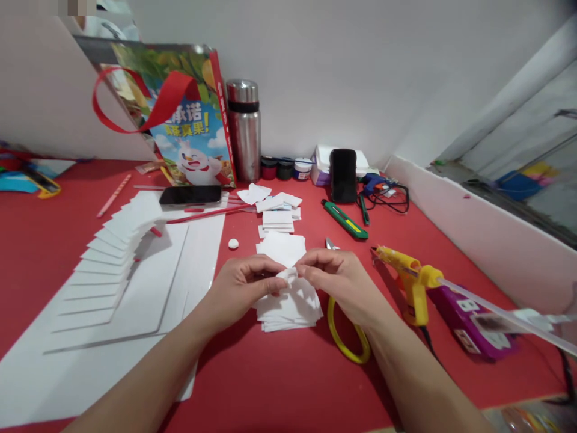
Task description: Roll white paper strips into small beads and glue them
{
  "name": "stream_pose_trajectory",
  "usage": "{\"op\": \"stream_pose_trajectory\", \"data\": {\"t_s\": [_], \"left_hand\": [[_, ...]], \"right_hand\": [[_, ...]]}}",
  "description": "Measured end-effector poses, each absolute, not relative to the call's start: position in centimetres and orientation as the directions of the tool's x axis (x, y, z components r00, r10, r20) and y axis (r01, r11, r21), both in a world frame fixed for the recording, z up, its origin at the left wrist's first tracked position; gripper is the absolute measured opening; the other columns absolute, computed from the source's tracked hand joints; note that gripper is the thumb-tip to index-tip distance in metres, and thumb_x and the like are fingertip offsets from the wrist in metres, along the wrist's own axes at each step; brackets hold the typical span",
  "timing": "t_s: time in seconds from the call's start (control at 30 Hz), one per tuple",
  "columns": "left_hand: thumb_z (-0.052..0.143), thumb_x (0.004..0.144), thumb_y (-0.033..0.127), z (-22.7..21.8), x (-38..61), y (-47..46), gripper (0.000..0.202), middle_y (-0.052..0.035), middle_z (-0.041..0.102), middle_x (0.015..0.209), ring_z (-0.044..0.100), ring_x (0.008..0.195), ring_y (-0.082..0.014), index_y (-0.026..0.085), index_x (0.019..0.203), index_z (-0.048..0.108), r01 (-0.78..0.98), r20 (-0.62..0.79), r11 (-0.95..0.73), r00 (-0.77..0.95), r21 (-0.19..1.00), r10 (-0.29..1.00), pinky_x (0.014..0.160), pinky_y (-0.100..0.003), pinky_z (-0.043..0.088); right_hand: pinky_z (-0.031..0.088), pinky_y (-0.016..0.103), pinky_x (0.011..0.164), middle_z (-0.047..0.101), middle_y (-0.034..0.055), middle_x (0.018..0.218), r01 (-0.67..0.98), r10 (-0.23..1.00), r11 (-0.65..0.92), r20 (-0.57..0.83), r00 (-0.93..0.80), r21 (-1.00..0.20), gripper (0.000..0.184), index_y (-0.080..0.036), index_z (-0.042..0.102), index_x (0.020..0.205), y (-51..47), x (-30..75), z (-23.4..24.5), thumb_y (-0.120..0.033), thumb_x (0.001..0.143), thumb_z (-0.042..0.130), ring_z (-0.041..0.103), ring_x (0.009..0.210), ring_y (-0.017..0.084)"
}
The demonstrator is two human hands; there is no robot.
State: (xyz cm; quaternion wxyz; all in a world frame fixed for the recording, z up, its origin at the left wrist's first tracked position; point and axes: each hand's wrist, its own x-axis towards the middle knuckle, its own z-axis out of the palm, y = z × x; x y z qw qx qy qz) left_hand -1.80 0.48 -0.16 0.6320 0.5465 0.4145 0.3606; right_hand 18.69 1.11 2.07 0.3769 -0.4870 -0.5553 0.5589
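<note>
Your left grip (234, 294) and right grip (341, 279) are both pinched on a small white piece (287, 275), over the near part of a white stack (288, 320) with uneven edges. Yellow scissors (355, 359) sit just beside the stack, partly beneath your right forearm. Left: white sheet (67, 376), its edge apart from the stack. Bare red desk (279, 385) lies between the stack's near edge and you. Farther right: yellow glue gun (415, 300).

Paper stack (288, 323) at the clock's centre on the bench (252, 385), left hand (232, 291) and right hand (342, 279) right over it! Nine o'clock, stepped cards (101, 261) on a large sheet (58, 382); eleven, the bag (201, 153), flask (247, 144) just beside. One, the cutter (345, 220), a phone (344, 174) behind. Three, the glue gun (415, 297); four, scissors (332, 313), seemingly running under that right hand.
</note>
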Motion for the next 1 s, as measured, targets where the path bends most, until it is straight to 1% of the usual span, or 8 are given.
{"op": "stream_pose_trajectory", "data": {"t_s": [0.17,0.3,0.4,0.5,0.6,0.77,1.0], "left_hand": [[0.075,0.081,0.028,-0.01,-1.59,0.57,0.015,-0.0053,0.069,0.09,0.065,0.08,-0.0172,0.017,0.091,0.077,-0.001,-0.129,0.141,0.396,0.99,0.909,0.073,-0.028,0.052],[0.076,0.08,0.029,0.04,-1.63,0.56,0.015,-0.0048,0.069,0.089,0.065,0.078,-0.0167,0.018,0.09,0.078,0.01,-0.126,0.134,0.397,0.991,0.909,0.072,-0.027,0.052],[0.075,0.081,0.029,0.05,-1.64,0.55,0.015,-0.0052,0.07,0.089,0.065,0.078,-0.0169,0.018,0.09,0.078,0.028,-0.122,0.12,0.38,0.992,0.917,0.072,-0.028,0.051],[0.074,0.081,0.03,0.04,-1.6,0.55,0.016,-0.0068,0.072,0.088,0.065,0.08,-0.0184,0.016,0.089,0.077,0.061,-0.113,0.097,0.349,0.993,0.93,0.074,-0.029,0.05],[0.073,0.082,0.03,0.02,-1.58,0.53,0.017,-0.0073,0.073,0.089,0.065,0.082,-0.0191,0.016,0.09,0.077,0.078,-0.105,0.083,0.342,0.994,0.934,0.075,-0.03,0.05],[0.074,0.081,0.03,0.02,-1.56,0.46,0.016,-0.0062,0.073,0.087,0.065,0.079,-0.0182,0.016,0.089,0.077,0.098,-0.098,0.069,0.333,0.993,0.938,0.073,-0.029,0.05],[0.074,0.079,0.027,0.27,-1.32,0.48,0.013,-0.0058,0.074,0.082,0.065,0.074,-0.0177,0.017,0.085,0.078,0.115,-0.103,0.071,0.3,0.991,0.949,0.069,-0.028,0.051]], "right_hand": [[0.042,0.024,0.058,0.067,0.0008,0.068,0.17,0.963,-0.101,-0.14,-0.232,-0.98,0.013,-0.015,0.073,0.075,1.09,18.74,1.91,-0.028,0.075,0.071,0.056,0.061,0.012],[0.043,0.024,0.059,0.067,0.0009,0.07,0.204,0.966,-0.049,-0.098,-0.237,-0.978,0.011,-0.016,0.072,0.076,1.16,18.8,1.71,-0.026,0.077,0.068,0.056,0.064,0.012],[0.042,0.025,0.06,0.066,0.001,0.071,0.286,0.971,0.082,0.012,-0.24,-0.955,0.009,-0.016,0.071,0.074,1.11,18.61,1.71,-0.022,0.078,0.065,0.055,0.065,0.013],[0.04,0.025,0.059,0.065,0.0008,0.071,0.384,0.951,0.254,0.158,-0.264,-0.887,0.01,-0.017,0.07,0.073,0.95,18.31,1.78,-0.016,0.08,0.063,0.054,0.064,0.012],[0.039,0.025,0.059,0.065,0.0009,0.071,0.419,0.926,0.355,0.251,-0.282,-0.836,0.011,-0.017,0.07,0.073,0.73,18.1,1.8,-0.013,0.081,0.063,0.054,0.064,0.012],[0.042,0.027,0.062,0.065,0.0019,0.073,0.416,0.912,0.385,0.272,-0.306,-0.824,0.012,-0.018,0.068,0.074,0.44,18.04,1.83,-0.011,0.082,0.062,0.057,0.067,0.013],[0.044,0.027,0.064,0.065,0.0018,0.073,0.413,0.894,0.424,0.301,-0.331,-0.806,0.013,-0.019,0.067,0.074,0.39,18.09,2.11,-0.013,0.084,0.062,0.057,0.067,0.014]]}}
